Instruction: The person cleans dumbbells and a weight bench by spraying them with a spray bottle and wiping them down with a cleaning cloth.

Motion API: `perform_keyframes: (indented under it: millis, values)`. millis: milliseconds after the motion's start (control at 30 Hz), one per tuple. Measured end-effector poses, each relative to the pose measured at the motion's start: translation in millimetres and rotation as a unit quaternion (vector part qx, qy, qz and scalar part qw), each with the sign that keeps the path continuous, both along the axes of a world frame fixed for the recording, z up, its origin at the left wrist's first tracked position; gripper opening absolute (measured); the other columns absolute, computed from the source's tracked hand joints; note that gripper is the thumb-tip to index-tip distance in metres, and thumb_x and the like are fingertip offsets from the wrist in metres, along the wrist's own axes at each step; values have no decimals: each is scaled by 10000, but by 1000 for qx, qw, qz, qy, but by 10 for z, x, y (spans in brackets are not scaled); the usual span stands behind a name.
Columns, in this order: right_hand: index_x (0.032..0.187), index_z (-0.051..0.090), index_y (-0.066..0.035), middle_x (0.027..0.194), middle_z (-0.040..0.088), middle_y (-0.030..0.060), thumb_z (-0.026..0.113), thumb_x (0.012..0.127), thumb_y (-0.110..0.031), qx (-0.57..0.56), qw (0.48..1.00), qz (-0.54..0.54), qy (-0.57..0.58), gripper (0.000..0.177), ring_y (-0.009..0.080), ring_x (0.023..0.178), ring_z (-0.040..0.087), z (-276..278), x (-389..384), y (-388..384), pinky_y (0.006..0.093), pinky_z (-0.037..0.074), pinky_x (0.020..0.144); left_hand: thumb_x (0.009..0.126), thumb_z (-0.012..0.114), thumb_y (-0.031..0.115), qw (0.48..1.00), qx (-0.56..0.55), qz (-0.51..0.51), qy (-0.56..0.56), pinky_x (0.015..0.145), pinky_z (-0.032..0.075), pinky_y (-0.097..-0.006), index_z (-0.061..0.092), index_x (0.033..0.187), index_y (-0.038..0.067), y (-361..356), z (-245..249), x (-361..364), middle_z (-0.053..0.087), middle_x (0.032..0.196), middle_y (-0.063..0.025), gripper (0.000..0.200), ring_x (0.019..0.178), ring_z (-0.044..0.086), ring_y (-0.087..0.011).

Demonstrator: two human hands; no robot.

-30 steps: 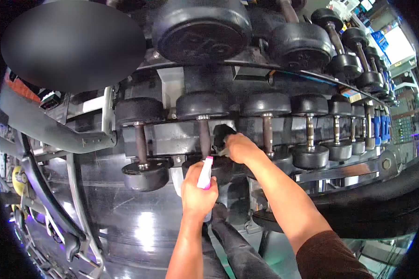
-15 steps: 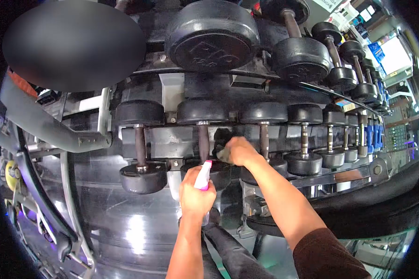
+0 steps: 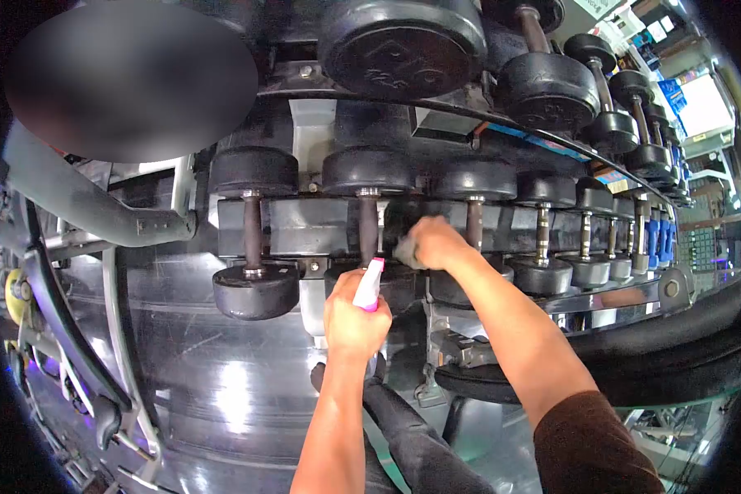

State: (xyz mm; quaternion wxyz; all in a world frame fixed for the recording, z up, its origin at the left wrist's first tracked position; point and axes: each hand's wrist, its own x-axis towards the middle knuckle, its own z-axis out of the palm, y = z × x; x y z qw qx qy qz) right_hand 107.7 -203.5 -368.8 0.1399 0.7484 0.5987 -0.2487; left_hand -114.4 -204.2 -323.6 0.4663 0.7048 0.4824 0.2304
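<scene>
My left hand (image 3: 356, 313) is wrapped round the neck of a spray bottle with a white and pink trigger head (image 3: 371, 284); the bottle's body is mostly hidden below the hand. In front of it lies a black dumbbell (image 3: 369, 171) on the lower rack, its near end partly covered by my hand. My right hand (image 3: 436, 244) is closed on a greyish cloth (image 3: 406, 250), close to the rack surface between this dumbbell and the neighbouring dumbbell (image 3: 475, 179) to the right. Whether the cloth touches the rack cannot be made out.
Another dumbbell (image 3: 253, 292) lies to the left, and several smaller ones run off to the right. Larger dumbbells (image 3: 403, 49) fill the upper rack shelf. A grey machine frame (image 3: 99, 198) stands at left, and a black padded bench (image 3: 601, 362) at right.
My right hand with the cloth has shifted slightly right and up from beside the dumbbell handle. The left hand still grips the spray bottle. The view has tilted a little.
</scene>
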Motion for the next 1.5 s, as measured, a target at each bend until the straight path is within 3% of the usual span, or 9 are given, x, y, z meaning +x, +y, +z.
perform_keyframes:
  millis: [100, 333, 533, 667, 900, 1067, 1167, 1200, 1500]
  values:
    - [1140, 698, -11, 1130, 671, 230, 630, 759, -59, 313, 900, -279, 118, 389, 400, 1078, 641, -38, -181, 60, 424, 509, 984, 743, 656, 6, 1000, 2, 10, 8, 822, 541, -391, 705, 1057, 64, -6, -60, -18, 697, 985, -123, 323, 902, 691, -323]
    - [1114, 696, 33, 1165, 683, 227, 604, 815, -111, -121, 987, -83, 67, 344, 377, 1154, 627, 105, -59, 24, 406, 511, 970, 746, 657, 11, 1000, 4, 11, -6, 832, 542, -393, 701, 1057, 58, -27, -80, -30, 697, 992, -125, 318, 912, 689, -327]
    - [1240, 685, -124, 1361, 590, 179, 621, 775, -111, 101, 944, -275, 152, 469, 393, 1258, 549, 404, 140, -11, 444, 419, 1078, 720, 645, 16, 999, -48, 5, 4, 892, 533, -413, 686, 1010, 36, 45, -28, -49, 689, 1070, -154, 293, 999, 668, -362]
    - [1488, 435, -95, 1498, 436, 237, 620, 800, -108, 160, 984, -16, -80, 712, 436, 1384, 394, -790, 14, -241, 541, 248, 1166, 726, 649, 26, 998, -56, 8, -23, 875, 536, -412, 698, 1002, 39, 48, -35, -66, 695, 1021, -149, 280, 965, 676, -351]
    - [1256, 660, -62, 1314, 609, 210, 620, 794, -110, -104, 994, -20, 26, 466, 388, 1206, 580, -16, -122, -234, 421, 458, 1049, 736, 658, 38, 995, -99, 20, -18, 862, 539, -420, 711, 1023, 62, 52, 38, -57, 697, 1025, -149, 293, 952, 682, -356]
    - [1194, 668, -50, 1270, 646, 180, 634, 774, -75, 174, 938, -274, 120, 422, 334, 1240, 569, 54, 31, -175, 377, 444, 1083, 734, 658, 25, 995, -91, 21, 18, 862, 543, -414, 708, 1017, 53, 29, 23, -52, 699, 1012, -150, 289, 950, 683, -346]
    - [1167, 623, 56, 1271, 613, 251, 646, 796, -88, 121, 977, 30, -175, 399, 412, 1123, 618, -720, 97, -315, 428, 478, 1031, 728, 658, 19, 997, -74, 11, 13, 847, 544, -414, 705, 1025, 46, 39, 63, -59, 698, 1006, -150, 302, 930, 683, -345]
    - [1138, 667, 62, 1297, 585, 244, 623, 797, -147, 292, 949, -37, -115, 402, 409, 1108, 613, -871, -19, -379, 495, 393, 1067, 760, 699, 75, 999, -28, 18, -20, 778, 544, -386, 674, 900, 50, 24, -25, -61, 710, 862, -130, 144, 856, 714, -315]
    - [1223, 621, 52, 1001, 701, 257, 598, 768, -55, 116, 955, -181, 204, 468, 379, 991, 679, 147, 8, -364, 416, 534, 873, 719, 680, 32, 992, -122, 28, -10, 840, 552, -391, 726, 1067, 103, 27, -80, -44, 706, 968, -109, 359, 901, 697, -298]
